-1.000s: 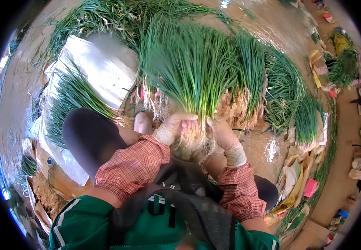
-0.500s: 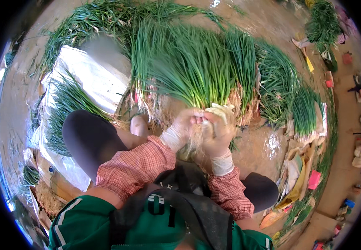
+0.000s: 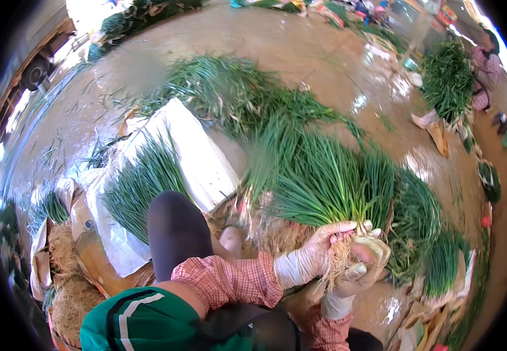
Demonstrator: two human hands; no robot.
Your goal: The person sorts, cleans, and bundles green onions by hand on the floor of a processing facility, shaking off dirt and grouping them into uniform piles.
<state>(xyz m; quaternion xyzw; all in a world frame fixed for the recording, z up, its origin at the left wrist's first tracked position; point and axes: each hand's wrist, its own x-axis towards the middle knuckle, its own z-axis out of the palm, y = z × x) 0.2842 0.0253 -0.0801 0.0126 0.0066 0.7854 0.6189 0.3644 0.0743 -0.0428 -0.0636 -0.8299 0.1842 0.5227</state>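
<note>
My left hand, in a thin pale glove, is closed around the root end of a bunch of spring onions. On the bunch's other side, my right hand, gloved too, curls its fingers in against the stems and roots. The long green leaves fan out away from me. Stringy tan roots hang between the two hands, and the thumbs nearly meet at the pale stem bases. Behind and beside the held bunch lie more spring onions, their leaves overlapping it, so its exact edge is hard to make out.
A white sack lies left, with another spring onion bunch beside my knee. Loose green leaves heap beyond. Rooty bundles stand at lower left, another bunch at right. A person sits at far right, near piled greens.
The view has swung left and up, so my hands and the spring onions appear lower and farther right. Both hands keep their grip, the right palm now turned more upward.
</note>
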